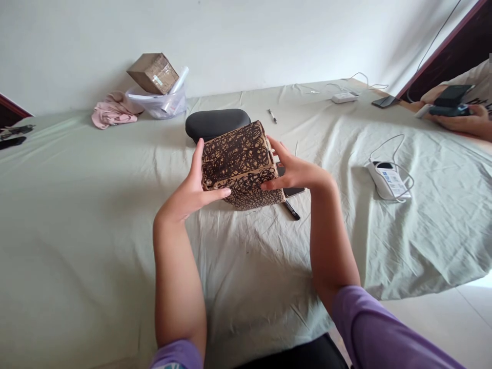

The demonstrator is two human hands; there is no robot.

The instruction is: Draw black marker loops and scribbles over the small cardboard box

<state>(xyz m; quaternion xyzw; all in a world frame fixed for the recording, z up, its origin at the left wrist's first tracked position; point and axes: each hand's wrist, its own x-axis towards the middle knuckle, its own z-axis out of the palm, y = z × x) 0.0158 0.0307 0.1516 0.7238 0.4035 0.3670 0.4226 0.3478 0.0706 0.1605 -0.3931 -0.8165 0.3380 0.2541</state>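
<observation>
Cloth (77, 215), pale green and creased, is covering the whole desk I am looking down on. Above its middle I am holding a cardboard box (240, 164) scribbled over in black, tilted and lifted just off the cloth. My left hand (192, 187) is gripping its left side, thumb lying across the near face; my right hand (294, 171) is pressing on the right side, fingers spread along the edge. So both grips are closing on the box, one each side. Behind it a black case (215, 123) is lying on the cloth. Further back a clear plastic bag (161, 102) is carrying a plain carton (154, 72), with pink fabric (113, 110) beside it. A black marker (292, 210) is lying just beside the box, under my right wrist. At the far right another person's hand (465, 123) is holding a dark phone (451, 100).
</observation>
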